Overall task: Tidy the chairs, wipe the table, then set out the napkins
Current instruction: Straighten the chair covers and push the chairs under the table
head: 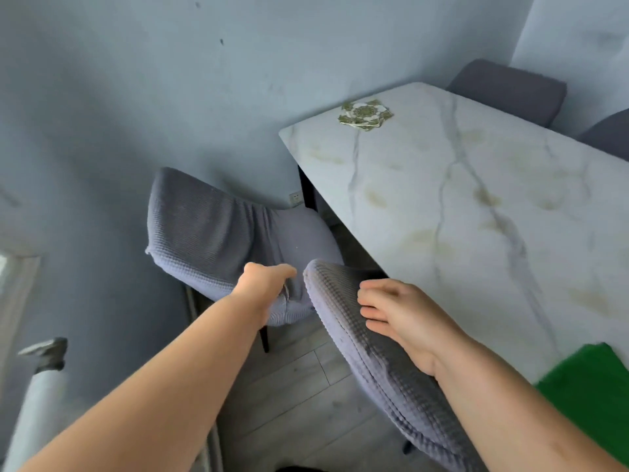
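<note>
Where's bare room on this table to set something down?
The middle of the table, between the napkins at the far corner and the green cloth at the near corner, is bare. The far chair and near chair crowd its left edge.

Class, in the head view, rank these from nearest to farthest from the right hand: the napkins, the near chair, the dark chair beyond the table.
1. Near chair: its back lies under the right hand.
2. Napkins: far left corner of the table.
3. Dark chair: beyond the table's far end.
</note>
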{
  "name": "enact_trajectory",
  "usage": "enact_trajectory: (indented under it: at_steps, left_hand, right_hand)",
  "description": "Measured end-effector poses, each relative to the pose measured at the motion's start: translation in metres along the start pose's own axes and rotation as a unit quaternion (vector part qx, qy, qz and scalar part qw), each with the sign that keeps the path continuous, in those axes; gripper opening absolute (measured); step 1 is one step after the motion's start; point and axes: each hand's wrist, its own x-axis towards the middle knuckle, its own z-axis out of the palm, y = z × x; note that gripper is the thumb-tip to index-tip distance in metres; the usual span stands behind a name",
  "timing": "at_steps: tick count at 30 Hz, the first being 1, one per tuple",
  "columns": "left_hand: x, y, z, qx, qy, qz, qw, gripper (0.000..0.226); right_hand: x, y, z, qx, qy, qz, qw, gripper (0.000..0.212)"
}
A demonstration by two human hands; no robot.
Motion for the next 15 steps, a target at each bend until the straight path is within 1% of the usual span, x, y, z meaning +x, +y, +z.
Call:
enact_trajectory:
  at_steps: [2, 3, 5, 6, 8, 10, 13, 15]
  left_hand:
    - [0.03, 0.003, -0.028, -0.001, 0.043, -0.001, 0.999, 0.064]
    - [0.044, 0.005, -0.042, 0.0, 0.056, -0.004, 0.998, 0.07]
    - [0.074, 0.011, -0.068, -0.001, 0.075, -0.009, 0.997, 0.07]
    - [0.094, 0.016, -0.085, 0.0, 0.088, -0.007, 0.996, 0.068]
    - [0.131, 0.024, -0.112, 0.019, 0.112, 0.002, 0.994, 0.07]
    - [0.184, 0.032, -0.142, 0.048, 0.137, -0.001, 0.989, 0.076]
    - [0.25, 0.045, -0.177, 0.143, 0.185, -0.014, 0.972, 0.084]
    - [0.301, 0.055, -0.204, 0.208, 0.199, -0.044, 0.957, 0.085]
  right_hand:
    - [0.021, -0.015, 0.03, 0.031, -0.045, 0.009, 0.998, 0.033]
    - [0.032, -0.023, 0.045, 0.048, -0.068, 0.019, 0.996, 0.027]
    - [0.054, -0.036, 0.076, 0.084, -0.104, 0.055, 0.99, 0.016]
    - [0.071, -0.044, 0.095, 0.098, -0.116, 0.073, 0.986, 0.018]
    - [0.102, -0.057, 0.127, 0.116, -0.128, 0.112, 0.979, 0.03]
    - [0.143, -0.073, 0.165, 0.13, -0.132, 0.148, 0.972, 0.044]
    - [0.202, -0.092, 0.217, 0.174, -0.122, 0.213, 0.954, 0.066]
    - [0.246, -0.105, 0.26, 0.2, -0.109, 0.262, 0.938, 0.073]
